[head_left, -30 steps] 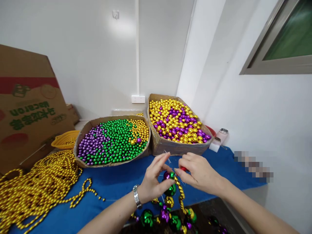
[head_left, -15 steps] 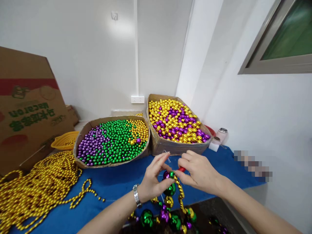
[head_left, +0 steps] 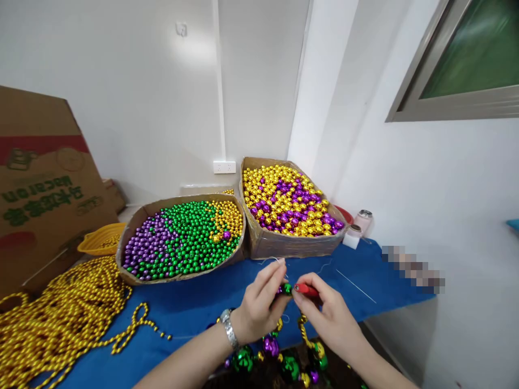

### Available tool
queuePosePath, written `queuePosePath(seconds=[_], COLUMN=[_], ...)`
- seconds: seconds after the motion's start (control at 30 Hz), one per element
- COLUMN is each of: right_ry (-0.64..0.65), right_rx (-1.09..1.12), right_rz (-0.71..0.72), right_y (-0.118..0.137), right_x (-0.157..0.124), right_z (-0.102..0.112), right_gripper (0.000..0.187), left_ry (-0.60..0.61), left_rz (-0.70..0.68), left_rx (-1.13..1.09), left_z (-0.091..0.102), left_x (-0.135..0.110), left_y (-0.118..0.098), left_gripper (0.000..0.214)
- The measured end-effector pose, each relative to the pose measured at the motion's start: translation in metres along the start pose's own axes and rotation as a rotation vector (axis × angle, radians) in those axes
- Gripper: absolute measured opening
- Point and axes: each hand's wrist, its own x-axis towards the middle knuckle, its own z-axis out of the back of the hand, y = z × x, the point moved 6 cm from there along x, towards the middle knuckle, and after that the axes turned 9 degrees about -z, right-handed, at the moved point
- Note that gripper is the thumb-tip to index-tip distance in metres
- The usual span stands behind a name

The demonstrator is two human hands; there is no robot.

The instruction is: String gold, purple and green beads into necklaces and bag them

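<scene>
Head view: close-up handwork on the end of a bead strand looks to be the step underway. The strand is held up by the left hand, its fingers closed on it, with a small green bead poking out at the tips; the exact pinch is partly hidden. A red tool is gripped between thumb and fingers of the right hand, its end right beside that bead. Whether the two touch can't be told, nor what sort of tool it is. The rest of the strand hangs below the hands, by the near edge of the tabletop.

A firm pinch and a careful tool end are probably called for next, since balls that slick could easily be twisted out of line.

Materials-wise, shiny, mirror-like balls in green, purple and gold are mixed in all sizes, most likely light plastic. Matte blue cloth is spread over the tabletop. Behind, loose beads are piled in the left box and the right box, both cardboard, bowed out of square. Off to the left, gold strings are heaped, all floppy and tangled-looking.
</scene>
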Motion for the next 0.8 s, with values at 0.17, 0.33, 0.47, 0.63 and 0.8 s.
queuePosePath(seconds=[0.17, 0.33, 0.47, 0.63, 0.8], right_ry=[-0.011, -0.014, 0.023, 0.062, 0.118], right_rx=[0.125, 0.247, 0.379, 0.519, 0.566], right_rz=[-0.019, -0.103, -0.16, -0.222, -0.22], right_y=[-0.012, -0.021, -0.026, -0.029, -0.031], right_x=[-0.003, -0.005, -0.004, -0.001, 0.0], right_z=[-0.005, -0.008, -0.013, -0.021, -0.023], right_gripper=[0.021, 0.022, 0.023, 0.027, 0.031], left_ry=[0.056, 0.109, 0.14, 0.165, 0.178], left_rz=[-0.225, -0.39, -0.409, -0.431, -0.395], left_rx=[0.192, 0.193, 0.156, 0.152, 0.26], left_z=[0.0, 0.005, 0.005, 0.002, 0.003], left_x=[0.0, 0.011, 0.013, 0.009, 0.002], left_y=[-0.012, -0.023, -0.024, -0.022, -0.014], left_gripper=[0.055, 0.04, 0.035, 0.035, 0.042])
